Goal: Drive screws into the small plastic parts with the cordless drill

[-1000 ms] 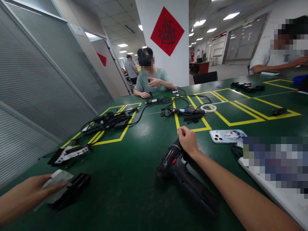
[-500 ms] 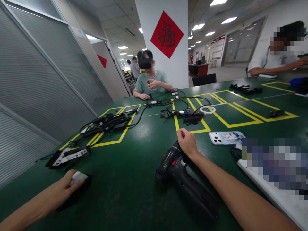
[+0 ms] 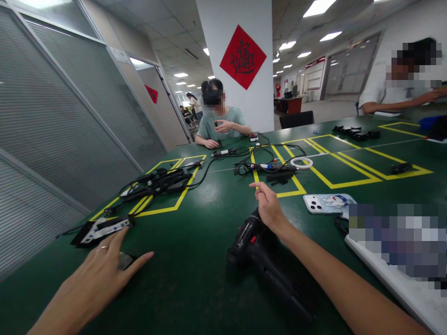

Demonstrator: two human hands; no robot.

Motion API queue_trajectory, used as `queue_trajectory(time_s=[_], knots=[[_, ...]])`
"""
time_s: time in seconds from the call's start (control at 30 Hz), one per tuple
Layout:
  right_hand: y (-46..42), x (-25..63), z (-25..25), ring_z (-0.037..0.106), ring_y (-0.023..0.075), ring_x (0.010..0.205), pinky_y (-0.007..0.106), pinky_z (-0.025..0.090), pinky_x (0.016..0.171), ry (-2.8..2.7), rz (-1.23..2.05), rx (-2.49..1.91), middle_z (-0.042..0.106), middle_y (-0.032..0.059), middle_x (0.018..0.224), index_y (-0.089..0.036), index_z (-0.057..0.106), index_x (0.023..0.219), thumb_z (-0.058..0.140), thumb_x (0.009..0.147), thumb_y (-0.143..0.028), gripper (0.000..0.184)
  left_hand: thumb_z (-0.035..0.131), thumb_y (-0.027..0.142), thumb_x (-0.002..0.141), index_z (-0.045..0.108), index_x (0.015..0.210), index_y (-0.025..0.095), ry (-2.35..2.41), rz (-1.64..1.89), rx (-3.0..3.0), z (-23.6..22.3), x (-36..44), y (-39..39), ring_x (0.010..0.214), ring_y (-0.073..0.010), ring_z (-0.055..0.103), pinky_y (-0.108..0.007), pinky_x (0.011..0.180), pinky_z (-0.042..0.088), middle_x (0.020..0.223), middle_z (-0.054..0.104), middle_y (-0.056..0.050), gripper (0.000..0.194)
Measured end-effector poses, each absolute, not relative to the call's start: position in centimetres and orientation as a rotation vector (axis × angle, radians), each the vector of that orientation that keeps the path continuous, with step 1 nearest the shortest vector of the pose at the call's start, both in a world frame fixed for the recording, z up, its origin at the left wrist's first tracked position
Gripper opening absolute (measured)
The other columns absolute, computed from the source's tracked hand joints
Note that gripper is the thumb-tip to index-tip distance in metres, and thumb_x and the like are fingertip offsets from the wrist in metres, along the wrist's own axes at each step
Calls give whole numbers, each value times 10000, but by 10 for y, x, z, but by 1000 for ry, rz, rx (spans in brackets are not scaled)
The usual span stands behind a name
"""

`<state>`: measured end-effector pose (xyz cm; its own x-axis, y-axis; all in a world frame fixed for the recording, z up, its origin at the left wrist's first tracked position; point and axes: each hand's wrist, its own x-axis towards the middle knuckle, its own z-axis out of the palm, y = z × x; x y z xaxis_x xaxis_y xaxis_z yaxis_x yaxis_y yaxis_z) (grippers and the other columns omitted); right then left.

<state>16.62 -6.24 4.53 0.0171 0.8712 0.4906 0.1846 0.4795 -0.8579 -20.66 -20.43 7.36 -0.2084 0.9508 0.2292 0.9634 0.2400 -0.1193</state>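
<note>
A black cordless drill (image 3: 268, 265) with red buttons lies on its side on the green table, its handle toward me. My right hand (image 3: 269, 205) is at the drill's chuck end, with curled fingers round it and the index finger stretched out to the left. The chuck's tip is hidden behind that hand. At the left, my left hand (image 3: 101, 267) is open, thumb and fingers spread, over a small dark object with a grey top (image 3: 125, 261). The hand covers most of this object, so I cannot tell its kind.
Black cables (image 3: 159, 181) lie in a heap at the left, near a white-and-black strip piece (image 3: 104, 229). Farther off are a cabled tool (image 3: 265, 166) and a white ring (image 3: 301, 163). A phone (image 3: 328, 203) is at the right. A person (image 3: 223, 121) sits opposite.
My left hand has opened, letting go of the small object it was gripping. My right index finger has stretched out, while that hand stays at the drill's chuck.
</note>
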Motion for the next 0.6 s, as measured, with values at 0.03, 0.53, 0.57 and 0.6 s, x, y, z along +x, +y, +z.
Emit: queue_trajectory(time_s=[0.03,0.53,0.57,0.6], knots=[[-65,163,48,460,126,595,244,352,577,-1478,782,-931,462,-24,645,-191,594,988,330,798,-122,332,411,657,748,208,1401,129,-2202,-90,-1845,79,-186,-204,1249,-312,400,-447,1046,299,1402,369,-149,864],[-90,145,55,611,124,707,224,482,620,-1261,1559,-654,671,-3,826,-184,582,1006,499,647,-80,383,499,160,815,468,1193,228,-1509,-662,-2492,77,29,-137,1097,-243,504,-398,912,476,1171,520,-98,385],[-88,145,53,618,127,707,225,485,617,-1242,1560,-661,676,-2,817,-182,574,1018,500,642,-76,398,483,161,825,487,1169,227,-1534,-675,-2470,75,31,-136,1065,-241,518,-395,887,488,1144,526,-98,350],[-87,145,51,622,128,697,227,486,610,-1229,1570,-661,680,-3,803,-181,564,1032,501,637,-72,414,473,163,831,502,1152,227,-1554,-690,-2451,74,32,-136,1036,-238,529,-393,869,495,1121,530,-97,328]])
